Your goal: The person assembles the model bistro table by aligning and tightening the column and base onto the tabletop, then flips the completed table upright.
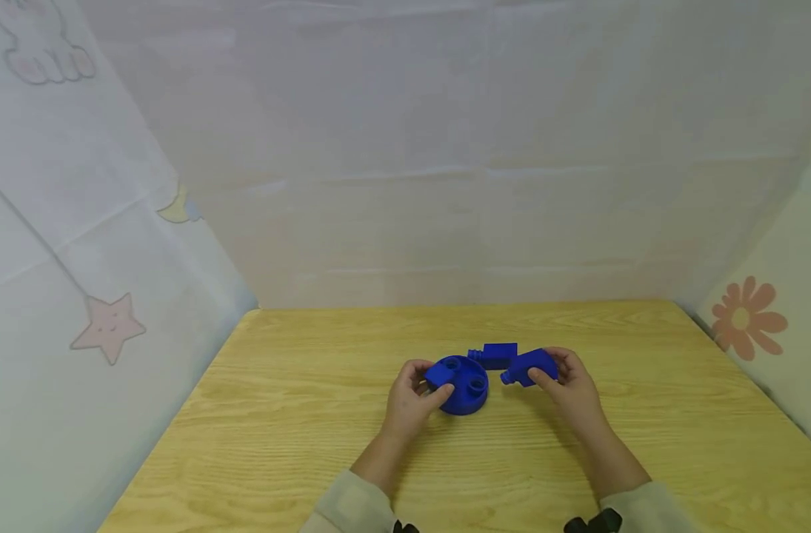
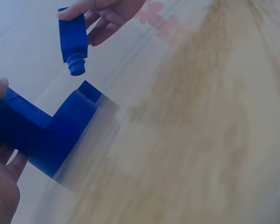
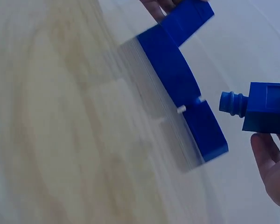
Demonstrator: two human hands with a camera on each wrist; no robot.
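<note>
A round blue disc point(image 1: 464, 386) with two holes in its top lies on the wooden table point(image 1: 312, 414). My left hand point(image 1: 426, 389) grips a blue block on the disc's left edge point(image 2: 23, 126). My right hand point(image 1: 546, 374) holds a blue piece with a ribbed spout point(image 1: 526, 368), the spout pointing left at the disc and a small gap away from it. In the right wrist view that piece point(image 3: 259, 107) hangs just right of the disc's rim point(image 3: 177, 79). In the left wrist view it point(image 2: 73, 42) hangs above the disc.
A second blue block with a ribbed end point(image 1: 493, 355) lies just behind the disc. Pale patterned cloth walls point(image 1: 112, 222) close in the table on the left, back and right. Bare wood stretches to both sides and toward me.
</note>
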